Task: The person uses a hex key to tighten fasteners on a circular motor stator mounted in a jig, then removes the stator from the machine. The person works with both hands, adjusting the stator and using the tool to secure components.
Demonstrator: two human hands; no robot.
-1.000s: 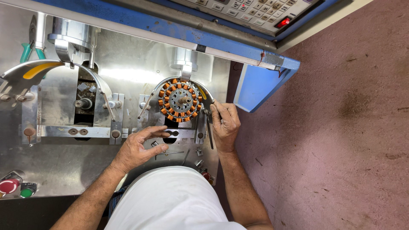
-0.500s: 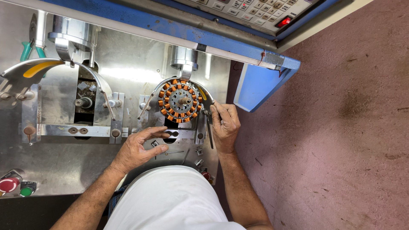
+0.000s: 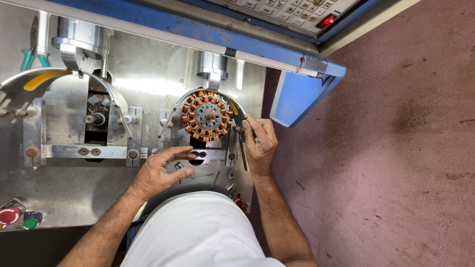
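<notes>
While the wound stator [image 3: 206, 114] sits on its spindle at centre of the steel machine plate [image 3: 64, 188], ring of copper-orange coils around a grey hub, both hands work beside it. Right hand [image 3: 260, 143] is at approx 4 o'clock of the stator, thumb and fingertips pinched narrow on a thin dark tool [image 3: 242, 151] that runs down along the curved metal guide arm [image 3: 236, 111]; the hand touches the guide's right edge, just beside the coils. Left hand [image 3: 161, 170] lies at approx 7 o'clock of the stator, palm down on the plate, fingers spread loose and pointing toward the slot under the stator; holds nothing, index tip just below the fixture. At 9 o'clock of the stator, w/ a gap between, a 2nd winding station [image 3: 96, 118] stands w/o a stator, bare shaft showing. Green-handled pliers [image 3: 30, 58] hang at far 10 o'clock. Red button [image 3: 10, 215] and green button [image 3: 30, 223] sit at the plate's 8 o'clock corner. Blue machine frame [image 3: 302, 94] and a grey keypad panel [image 3: 287, 12] w/ a red switch are at 1 o'clock. Maroon floor [image 3: 396, 173] fills the 3 o'clock side.
</notes>
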